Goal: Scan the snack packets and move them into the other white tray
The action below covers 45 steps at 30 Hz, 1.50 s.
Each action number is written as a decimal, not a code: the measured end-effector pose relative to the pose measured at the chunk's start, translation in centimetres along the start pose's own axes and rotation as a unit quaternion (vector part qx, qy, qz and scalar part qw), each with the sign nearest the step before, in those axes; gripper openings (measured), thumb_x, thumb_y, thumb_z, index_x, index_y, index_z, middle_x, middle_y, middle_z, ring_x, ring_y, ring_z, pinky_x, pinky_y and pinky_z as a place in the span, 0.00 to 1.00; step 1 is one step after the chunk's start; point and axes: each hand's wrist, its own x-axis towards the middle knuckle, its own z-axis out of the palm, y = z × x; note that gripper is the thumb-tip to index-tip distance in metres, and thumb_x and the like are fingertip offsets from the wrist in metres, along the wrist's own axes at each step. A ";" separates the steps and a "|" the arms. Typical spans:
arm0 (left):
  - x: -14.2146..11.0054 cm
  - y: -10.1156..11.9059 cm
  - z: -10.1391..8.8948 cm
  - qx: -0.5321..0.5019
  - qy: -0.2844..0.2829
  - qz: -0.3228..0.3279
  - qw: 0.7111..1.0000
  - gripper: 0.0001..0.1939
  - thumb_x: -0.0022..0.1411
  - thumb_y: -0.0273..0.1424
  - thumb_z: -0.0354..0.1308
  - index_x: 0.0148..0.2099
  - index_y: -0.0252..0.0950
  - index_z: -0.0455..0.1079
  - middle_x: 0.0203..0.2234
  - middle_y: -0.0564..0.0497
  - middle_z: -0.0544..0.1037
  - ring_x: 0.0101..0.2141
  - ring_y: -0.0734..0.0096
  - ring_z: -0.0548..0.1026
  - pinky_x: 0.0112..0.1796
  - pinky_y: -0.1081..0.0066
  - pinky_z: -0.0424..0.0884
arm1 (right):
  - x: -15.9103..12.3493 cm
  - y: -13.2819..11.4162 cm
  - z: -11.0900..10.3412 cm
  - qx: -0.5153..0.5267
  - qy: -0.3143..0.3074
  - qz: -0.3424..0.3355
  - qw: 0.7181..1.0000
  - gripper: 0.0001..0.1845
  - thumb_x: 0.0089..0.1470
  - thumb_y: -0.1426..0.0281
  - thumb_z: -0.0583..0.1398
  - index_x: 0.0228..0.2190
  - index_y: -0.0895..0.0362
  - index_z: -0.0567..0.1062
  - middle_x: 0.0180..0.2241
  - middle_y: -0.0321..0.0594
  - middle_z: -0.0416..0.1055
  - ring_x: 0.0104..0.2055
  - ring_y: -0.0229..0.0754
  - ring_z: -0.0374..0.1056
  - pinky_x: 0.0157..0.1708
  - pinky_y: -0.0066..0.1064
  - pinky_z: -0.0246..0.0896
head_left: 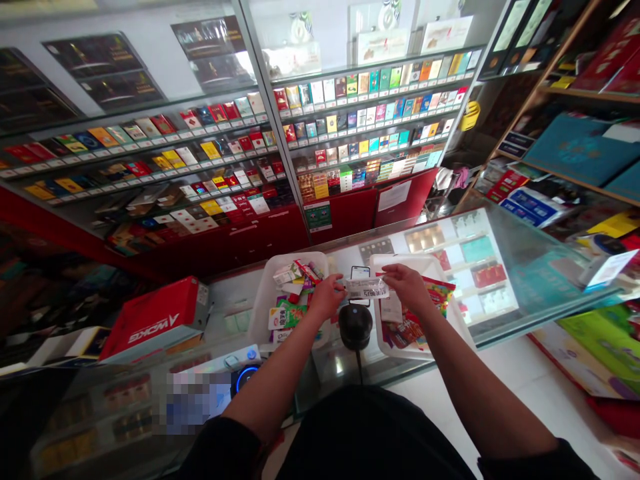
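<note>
A small silvery packet with dark printing (369, 288) is stretched level between my two hands. My left hand (327, 297) pinches its left end, and my right hand (406, 285) has hold of the right end. Partly hidden beneath the packet lies a phone (361, 272) with a lit screen. Just below stands a black scanner (355, 327) with a cable running toward me. To the left, a white bin (258, 303) holds several small boxes and packets. Under my right hand, another white bin (383, 348) contains colourful snack bags (404, 329).
A red box (155, 320) sits on the glass counter (530, 267) at the left. Near my left forearm is a blurred-out screen (205, 400). Behind the counter, glass shelves (370, 110) carry rows of small packs. Wooden shelves with boxes (575, 153) rise at the right.
</note>
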 end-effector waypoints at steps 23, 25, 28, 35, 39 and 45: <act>-4.7 10.6 9.1 0.061 -0.154 0.071 0.984 0.24 0.59 0.29 0.59 0.59 0.39 0.69 0.44 0.47 0.82 0.45 0.60 0.78 0.47 0.66 0.72 | 0.9 3.6 -7.2 -0.169 0.095 0.063 0.979 0.19 0.51 0.68 0.59 0.44 0.57 0.82 0.36 0.43 0.82 0.33 0.42 0.75 0.35 0.32 0.67; -5.2 10.8 9.9 0.046 -0.173 0.065 0.982 0.26 0.59 0.33 0.61 0.60 0.39 0.68 0.48 0.45 0.81 0.48 0.58 0.78 0.48 0.65 0.72 | 0.7 3.5 -7.2 -0.241 0.101 0.048 0.964 0.18 0.53 0.68 0.59 0.43 0.56 0.82 0.39 0.43 0.82 0.38 0.44 0.76 0.40 0.34 0.67; -5.6 10.8 10.4 0.031 -0.200 0.061 0.978 0.28 0.59 0.36 0.62 0.61 0.38 0.67 0.50 0.44 0.80 0.49 0.57 0.78 0.49 0.63 0.73 | 0.3 3.4 -6.8 -0.307 0.108 0.028 0.945 0.18 0.56 0.65 0.59 0.44 0.56 0.82 0.42 0.45 0.81 0.42 0.47 0.76 0.45 0.36 0.67; -5.5 10.4 8.5 0.030 -0.175 0.089 0.980 0.20 0.60 0.37 0.59 0.54 0.38 0.72 0.46 0.46 0.82 0.45 0.57 0.79 0.47 0.62 0.74 | 0.5 2.7 -5.0 -0.321 0.099 0.003 0.942 0.17 0.58 0.64 0.58 0.44 0.56 0.82 0.43 0.45 0.81 0.42 0.48 0.76 0.47 0.37 0.67; -5.4 10.0 6.0 -0.005 -0.137 0.097 0.986 0.19 0.60 0.33 0.59 0.53 0.38 0.73 0.45 0.47 0.82 0.44 0.61 0.79 0.47 0.64 0.73 | 1.0 0.9 -2.6 -0.299 0.071 -0.025 0.951 0.17 0.59 0.63 0.58 0.44 0.56 0.82 0.41 0.45 0.81 0.43 0.47 0.77 0.47 0.37 0.67; -5.1 7.5 2.3 -0.064 -0.049 0.043 0.996 0.16 0.61 0.31 0.60 0.52 0.38 0.74 0.40 0.49 0.84 0.41 0.64 0.80 0.44 0.67 0.73 | 1.9 -1.7 2.2 -0.287 0.027 -0.074 0.955 0.13 0.58 0.67 0.59 0.41 0.56 0.82 0.42 0.43 0.81 0.45 0.46 0.76 0.50 0.36 0.65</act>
